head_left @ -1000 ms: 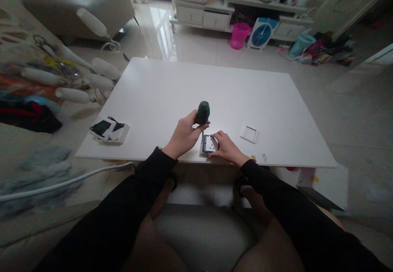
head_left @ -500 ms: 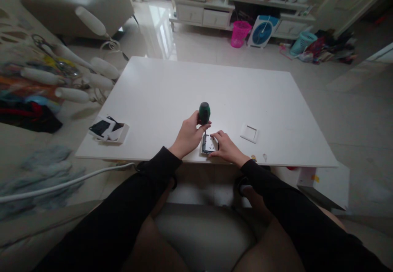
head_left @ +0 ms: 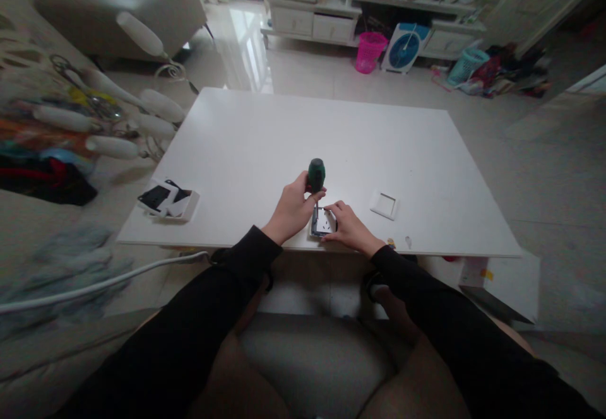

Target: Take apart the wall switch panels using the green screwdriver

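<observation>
My left hand (head_left: pixel 292 207) is wrapped round a green-handled screwdriver (head_left: pixel 315 176) that stands nearly upright, its tip down on a small square wall-switch module (head_left: pixel 322 222). The module lies near the front edge of the white table (head_left: pixel 265 135). My right hand (head_left: pixel 349 226) rests on the module's right side with its fingers pressed on it, holding it flat. A white square switch frame (head_left: pixel 384 205) lies to the right of my right hand. Two tiny parts (head_left: pixel 407 240) sit near the table's front edge.
An opened small white box with dark pieces (head_left: pixel 168 199) lies at the table's front left. A white cable (head_left: pixel 104 280) runs along the floor to my left. A sofa with clutter stands at the left; a pink basket (head_left: pixel 369 53) and a fan stand by the far cabinet.
The screwdriver and my left hand have shifted slightly right and down onto the module. My right hand has stayed on the module.
</observation>
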`<move>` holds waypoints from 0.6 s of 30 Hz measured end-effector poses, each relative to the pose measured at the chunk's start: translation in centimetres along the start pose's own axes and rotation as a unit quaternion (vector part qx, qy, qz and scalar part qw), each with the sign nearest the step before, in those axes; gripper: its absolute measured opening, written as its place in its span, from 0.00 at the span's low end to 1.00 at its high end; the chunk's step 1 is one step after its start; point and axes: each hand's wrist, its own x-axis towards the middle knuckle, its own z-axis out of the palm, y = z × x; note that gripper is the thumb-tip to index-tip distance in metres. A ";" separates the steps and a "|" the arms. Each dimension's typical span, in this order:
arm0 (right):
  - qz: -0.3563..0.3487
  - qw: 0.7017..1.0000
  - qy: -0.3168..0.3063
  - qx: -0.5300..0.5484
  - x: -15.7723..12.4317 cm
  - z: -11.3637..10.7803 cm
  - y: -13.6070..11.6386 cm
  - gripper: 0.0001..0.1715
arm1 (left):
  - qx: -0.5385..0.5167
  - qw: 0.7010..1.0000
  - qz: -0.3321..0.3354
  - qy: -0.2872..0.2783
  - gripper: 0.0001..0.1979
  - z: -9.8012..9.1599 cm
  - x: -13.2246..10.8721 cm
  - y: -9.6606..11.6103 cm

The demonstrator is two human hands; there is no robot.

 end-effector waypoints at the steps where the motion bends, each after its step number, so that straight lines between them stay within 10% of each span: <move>1: -0.002 1.000 0.000 0.000 0.0 0.0 0.0 0.49 | 0.000 1.000 0.000 0.000 0.08 0.0 0.0 -0.1; 18: -0.001 1.000 0.000 0.002 0.0 0.0 -0.1 0.50 | 0.021 1.000 0.004 -0.009 0.08 0.1 0.1 -0.1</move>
